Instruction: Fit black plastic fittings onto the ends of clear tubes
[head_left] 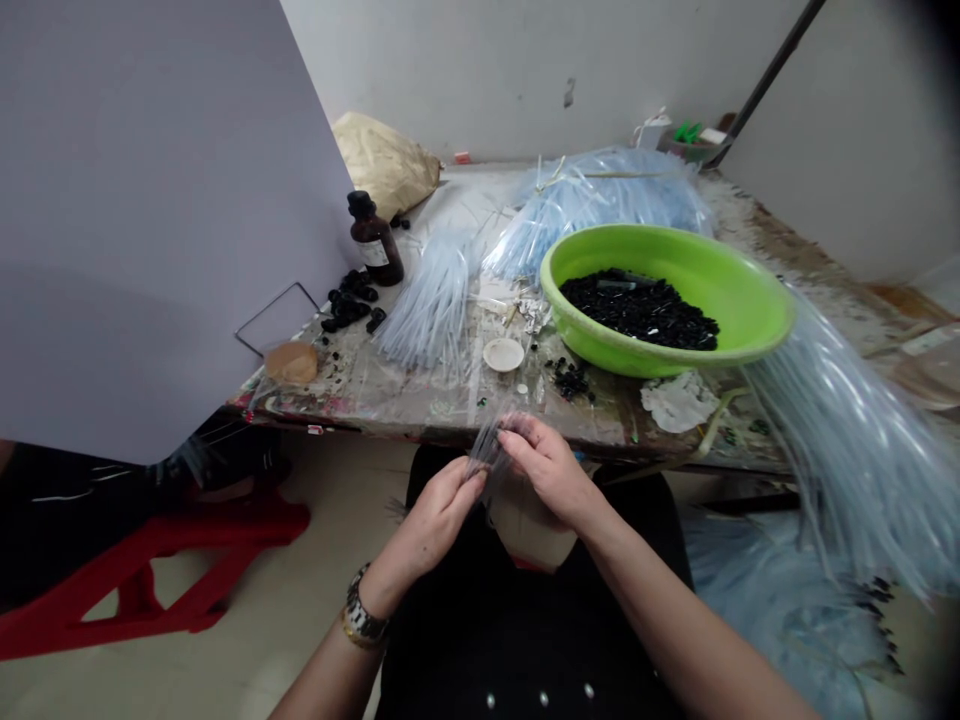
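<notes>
Between my two hands, just in front of the table's near edge, is a small bunch of thin clear plastic tubes (pixel 487 440). My left hand (pixel 442 505) is closed around its lower end, thumb on top. At the upper end, the fingers of my right hand (pixel 547 465) pinch the tubes; whether a small part sits in those fingertips is too small to make out. Beyond the hands lie a white round lid (pixel 503 354) and a scatter of small black pieces (pixel 570 380). A green basin (pixel 667 300) holds many black pieces.
Clear tube bundles lie on the table (pixel 435 300), behind the basin (pixel 600 195) and over the right edge (pixel 847 430). A brown bottle (pixel 377 245) stands left, near black caps (pixel 349 300) and a tan bag (pixel 386 165). A grey panel (pixel 150 200) rises left above a red stool (pixel 202 545).
</notes>
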